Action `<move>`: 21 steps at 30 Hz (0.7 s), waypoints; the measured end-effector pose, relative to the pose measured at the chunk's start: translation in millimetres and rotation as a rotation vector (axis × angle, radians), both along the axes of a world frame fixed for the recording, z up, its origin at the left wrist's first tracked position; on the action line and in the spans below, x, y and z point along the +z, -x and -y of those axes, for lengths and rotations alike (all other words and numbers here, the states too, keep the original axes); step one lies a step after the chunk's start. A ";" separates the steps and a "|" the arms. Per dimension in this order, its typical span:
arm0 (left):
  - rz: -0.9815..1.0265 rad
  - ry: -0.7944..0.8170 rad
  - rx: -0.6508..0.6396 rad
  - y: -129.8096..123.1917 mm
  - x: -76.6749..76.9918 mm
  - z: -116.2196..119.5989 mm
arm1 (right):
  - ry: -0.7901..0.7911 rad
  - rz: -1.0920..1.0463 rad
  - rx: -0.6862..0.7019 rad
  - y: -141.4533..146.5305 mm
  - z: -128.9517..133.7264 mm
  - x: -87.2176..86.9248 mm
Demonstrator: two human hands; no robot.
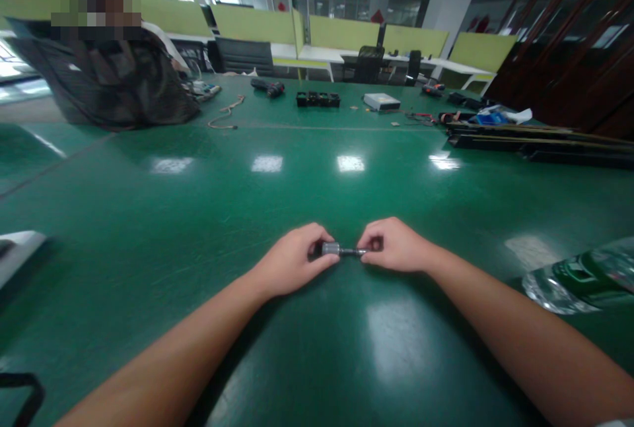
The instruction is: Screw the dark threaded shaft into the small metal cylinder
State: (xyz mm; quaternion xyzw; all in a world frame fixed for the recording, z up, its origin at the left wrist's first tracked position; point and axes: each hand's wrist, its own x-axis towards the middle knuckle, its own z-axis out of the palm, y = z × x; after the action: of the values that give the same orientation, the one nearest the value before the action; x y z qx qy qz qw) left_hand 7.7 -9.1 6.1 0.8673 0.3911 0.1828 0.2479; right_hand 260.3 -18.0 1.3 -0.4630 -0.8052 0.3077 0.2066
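Both hands hold a small metal rod with a thick grey cylindrical end (331, 249) over the green tabletop (277, 202). My left hand (300, 257) is closed, its thumb and fingers around the thick end. The thin dark shaft points right, lying roughly level. At the shaft's right end, my right hand (391, 245) pinches with thumb and forefinger. Its tip is hidden by those fingers. The rod is too small and blurred to tell its exact kind.
A plastic bottle with a green label (589, 275) lies by my right forearm. Far back are a black slotted block (317, 99), a white box (381, 101), a cable (225, 113) and long dark strips (539, 143). A person sits by a large dark bag (119, 84), far left.
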 end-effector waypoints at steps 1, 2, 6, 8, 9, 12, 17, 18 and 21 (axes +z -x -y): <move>0.000 0.001 -0.001 0.1 0.1 -0.1 | -0.001 0.007 -0.004 -0.1 0.2 0.5; -0.001 0.002 -0.001 0.1 0.2 -0.1 | 0.000 0.014 -0.009 -0.3 0.4 1.0; -0.006 0.007 0.000 0.0 0.9 -0.1 | 0.012 0.040 -0.022 -1.7 0.2 2.9; -0.005 0.010 -0.002 -0.1 0.9 -0.2 | 0.021 0.053 -0.017 -3.3 -0.5 3.9; -0.006 0.012 -0.003 -0.1 0.7 -0.2 | 0.025 0.058 -0.013 -4.4 -1.0 4.4; -0.008 0.014 -0.003 0.0 -0.2 -0.4 | 0.051 0.065 -0.008 -8.9 -2.7 6.3; -0.008 0.007 0.005 0.6 -0.7 -0.5 | 0.103 0.093 -0.025 -16.1 -5.9 8.5; -0.010 0.006 0.007 0.7 -0.5 -0.5 | 0.106 0.088 -0.034 -16.8 -6.5 8.2; -0.007 0.006 0.003 0.5 -0.1 -0.1 | 0.123 0.048 -0.052 -16.9 -7.8 5.6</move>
State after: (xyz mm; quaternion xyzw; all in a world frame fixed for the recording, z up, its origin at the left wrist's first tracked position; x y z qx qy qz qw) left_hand 7.3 -8.9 6.1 0.8667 0.3936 0.1788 0.2488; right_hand 277.1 -10.2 6.9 -0.5028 -0.7771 0.3401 0.1664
